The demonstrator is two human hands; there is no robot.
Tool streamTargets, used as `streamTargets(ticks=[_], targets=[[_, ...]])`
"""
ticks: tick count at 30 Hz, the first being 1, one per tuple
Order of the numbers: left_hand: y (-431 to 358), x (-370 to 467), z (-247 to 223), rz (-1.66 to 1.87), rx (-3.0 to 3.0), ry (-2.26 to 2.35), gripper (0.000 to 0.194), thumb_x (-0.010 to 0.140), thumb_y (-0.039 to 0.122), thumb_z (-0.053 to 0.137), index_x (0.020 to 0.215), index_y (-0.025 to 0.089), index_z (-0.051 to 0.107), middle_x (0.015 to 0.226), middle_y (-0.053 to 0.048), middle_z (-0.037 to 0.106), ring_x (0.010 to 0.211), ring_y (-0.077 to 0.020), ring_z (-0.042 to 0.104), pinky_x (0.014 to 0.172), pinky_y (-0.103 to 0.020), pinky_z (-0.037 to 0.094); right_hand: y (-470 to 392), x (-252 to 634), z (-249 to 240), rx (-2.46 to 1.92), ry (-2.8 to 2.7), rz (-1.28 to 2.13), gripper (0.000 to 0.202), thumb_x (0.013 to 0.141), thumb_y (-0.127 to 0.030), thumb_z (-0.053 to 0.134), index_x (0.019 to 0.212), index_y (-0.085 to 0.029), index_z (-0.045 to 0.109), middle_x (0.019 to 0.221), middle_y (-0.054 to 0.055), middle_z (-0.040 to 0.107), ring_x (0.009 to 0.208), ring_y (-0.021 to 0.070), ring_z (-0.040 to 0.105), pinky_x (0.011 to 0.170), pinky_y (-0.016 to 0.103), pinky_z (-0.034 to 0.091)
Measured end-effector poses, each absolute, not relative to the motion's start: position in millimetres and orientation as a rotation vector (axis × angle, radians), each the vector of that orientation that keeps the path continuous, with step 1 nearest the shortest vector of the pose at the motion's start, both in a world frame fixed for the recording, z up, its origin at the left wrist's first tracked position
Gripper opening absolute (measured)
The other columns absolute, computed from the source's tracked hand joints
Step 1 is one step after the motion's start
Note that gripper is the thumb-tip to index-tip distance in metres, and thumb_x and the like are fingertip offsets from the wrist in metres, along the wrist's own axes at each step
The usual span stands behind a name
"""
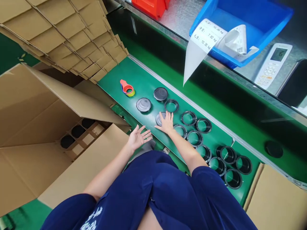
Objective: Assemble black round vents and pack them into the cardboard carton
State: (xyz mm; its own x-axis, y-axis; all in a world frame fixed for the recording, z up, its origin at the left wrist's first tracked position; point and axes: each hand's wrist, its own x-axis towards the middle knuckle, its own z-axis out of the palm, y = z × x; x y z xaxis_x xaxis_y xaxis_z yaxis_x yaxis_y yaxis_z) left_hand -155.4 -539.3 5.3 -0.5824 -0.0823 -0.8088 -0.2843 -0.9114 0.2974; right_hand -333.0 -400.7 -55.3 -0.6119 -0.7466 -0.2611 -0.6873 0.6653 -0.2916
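Note:
My right hand reaches over a round black air vent on the green work surface. Its fingers are spread and touch or hover just above the vent; which of the two I cannot tell. Palm up, my left hand hangs at the near edge of the surface, fingers apart and holding nothing. Beyond the hands lie a round vent with curved slats and another dark round vent. A black ring lies just past my right hand, and several more black rings spread out to the right.
An open cardboard box at left holds round black parts between dividers. Stacked flat cartons stand behind it. Coloured tape rolls lie on the surface. On the shelf are a blue bin with labels and a remote.

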Motion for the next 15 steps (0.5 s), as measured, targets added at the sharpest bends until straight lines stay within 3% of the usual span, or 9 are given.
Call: streamTargets(ticks=[6, 9, 12, 15], targets=[[-552, -130, -24, 2.383, -1.621, 0.866, 0.030, 0.100, 0.042, 0.047, 0.105, 0.016, 0.060, 0.108, -0.018, 0.068, 0.096, -0.0246, 0.070, 0.088, -0.042, 0.058, -432, -320, -44, -1.246, 2.596, -0.438, 0.086, 0.102, -0.063, 0.043, 0.165, -0.011, 0.017, 0.171, 0.019, -0.001, 0.158, 0.0355, -0.003, 0.125, 0.058, -0.003], [-555, -135, -34, 2.310, -1.637, 1.079, 0.018, 0.092, 0.035, 0.058, 0.094, 0.017, 0.061, 0.096, -0.015, 0.067, 0.091, -0.0258, 0.069, 0.087, -0.043, 0.058, -439, -325, -51, -1.295, 2.564, -0.429, 0.075, 0.106, -0.056, 0.035, 0.164, -0.010, 0.021, 0.171, 0.018, 0.005, 0.159, 0.0320, 0.002, 0.126, 0.056, 0.000], [-561, -167, -34, 2.314, -1.571, 1.420, 0.025, 0.083, 0.034, 0.069, 0.102, 0.020, 0.066, 0.113, -0.016, 0.067, 0.118, -0.0341, 0.062, 0.102, -0.053, 0.050, -432, -328, -67, -1.354, 2.437, -0.299, 0.072, 0.106, -0.053, 0.038, 0.162, -0.009, 0.029, 0.169, 0.021, 0.013, 0.157, 0.0335, 0.011, 0.125, 0.057, 0.004], [-583, -220, -35, 2.311, -1.419, 1.816, 0.050, 0.068, 0.024, 0.081, 0.116, 0.023, 0.069, 0.150, -0.014, 0.051, 0.151, -0.0379, 0.029, 0.123, -0.057, 0.025, -424, -330, -82, -1.422, 2.447, -0.205, 0.082, 0.101, -0.059, 0.046, 0.163, -0.011, 0.024, 0.169, 0.024, 0.007, 0.157, 0.0372, 0.010, 0.124, 0.060, 0.005]])
